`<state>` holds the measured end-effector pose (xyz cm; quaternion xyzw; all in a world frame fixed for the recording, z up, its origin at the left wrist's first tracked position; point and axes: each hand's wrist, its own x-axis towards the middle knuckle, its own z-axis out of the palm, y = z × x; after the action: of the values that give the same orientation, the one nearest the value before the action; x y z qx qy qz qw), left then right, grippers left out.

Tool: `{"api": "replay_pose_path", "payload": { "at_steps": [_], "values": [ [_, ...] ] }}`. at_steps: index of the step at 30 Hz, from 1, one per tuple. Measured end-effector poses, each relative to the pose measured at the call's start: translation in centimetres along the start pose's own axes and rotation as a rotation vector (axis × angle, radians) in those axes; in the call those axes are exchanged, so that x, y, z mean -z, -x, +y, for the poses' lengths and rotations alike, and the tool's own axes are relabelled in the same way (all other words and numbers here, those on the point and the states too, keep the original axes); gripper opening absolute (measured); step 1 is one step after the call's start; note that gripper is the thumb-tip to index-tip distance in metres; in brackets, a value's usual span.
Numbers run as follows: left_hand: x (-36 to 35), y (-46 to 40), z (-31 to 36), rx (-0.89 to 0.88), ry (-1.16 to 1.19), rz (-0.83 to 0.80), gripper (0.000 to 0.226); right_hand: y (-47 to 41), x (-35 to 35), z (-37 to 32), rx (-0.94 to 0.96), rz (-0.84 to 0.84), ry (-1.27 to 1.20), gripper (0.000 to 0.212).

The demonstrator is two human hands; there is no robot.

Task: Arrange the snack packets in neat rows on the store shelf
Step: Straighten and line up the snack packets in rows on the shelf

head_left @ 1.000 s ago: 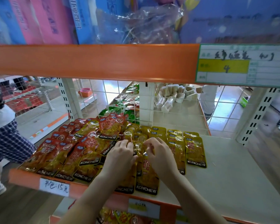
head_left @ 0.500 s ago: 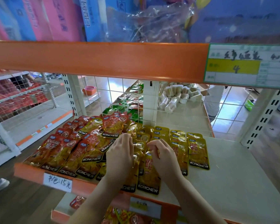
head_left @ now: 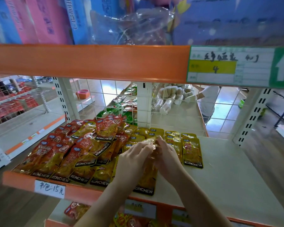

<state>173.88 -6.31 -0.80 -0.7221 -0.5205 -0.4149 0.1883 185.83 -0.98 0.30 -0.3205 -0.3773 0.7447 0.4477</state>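
Red and yellow KONCHEW snack packets (head_left: 82,149) lie overlapped across the left part of the cream shelf (head_left: 228,174). Rows of yellow packets (head_left: 192,149) run along their right side. My left hand (head_left: 133,159) and my right hand (head_left: 167,156) meet over the middle rows. Both pinch the top of a yellow packet (head_left: 152,143), lifting its upper end off the pile. Its lower part (head_left: 146,181) hangs toward the shelf's front edge.
An orange shelf beam (head_left: 88,61) with a green price tag (head_left: 233,66) runs overhead. A wire grid back (head_left: 105,99) closes the shelf's rear. A handwritten label (head_left: 49,189) sits on the orange front lip. More packets (head_left: 75,210) lie on the shelf below. A person (head_left: 208,102) stands beyond the grid.
Both hands have come together and raised the top of a yellow packet that lay flat before. The camera has shifted slightly; the person at the left edge is out of view.
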Motion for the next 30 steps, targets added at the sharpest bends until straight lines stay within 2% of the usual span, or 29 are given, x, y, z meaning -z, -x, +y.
{"api": "replay_pose_path", "payload": {
  "at_steps": [3,5,8,11,14,17,19,23,30],
  "values": [
    [-0.3,-0.1,0.1,-0.126,0.011,-0.078,0.011,-0.1,0.3,-0.6,-0.003,0.052,0.04,0.026],
    [-0.5,-0.2,0.3,-0.132,0.069,-0.105,0.024,-0.2,0.8,-1.7,0.054,0.117,0.118,0.014],
    [-0.6,-0.5,0.5,-0.046,0.159,-0.081,0.027,-0.3,1.7,-3.5,0.121,0.245,0.202,0.016],
    [-1.0,-0.9,0.3,0.061,0.165,-0.089,0.021,0.1,3.1,-4.8,0.189,0.35,0.401,0.022],
    [-1.9,-1.4,0.0,0.162,0.143,-0.204,0.022,1.2,4.4,-4.9,0.204,0.385,0.578,0.027],
    [-3.1,-1.5,-0.2,0.26,0.135,-0.297,0.02,1.7,5.3,-4.1,0.224,0.41,0.696,0.015],
    [-3.7,-1.6,0.1,0.272,0.125,-0.314,0.019,1.9,5.8,-3.4,0.24,0.448,0.769,0.009],
    [-4.6,-2.0,0.6,0.291,0.097,-0.334,0.019,2.2,6.7,-1.7,0.273,0.501,0.891,0.033],
    [-4.4,-1.2,0.2,0.316,0.099,-0.359,0.023,2.2,7.1,-1.0,0.338,0.508,0.966,0.023]
  ]
}}
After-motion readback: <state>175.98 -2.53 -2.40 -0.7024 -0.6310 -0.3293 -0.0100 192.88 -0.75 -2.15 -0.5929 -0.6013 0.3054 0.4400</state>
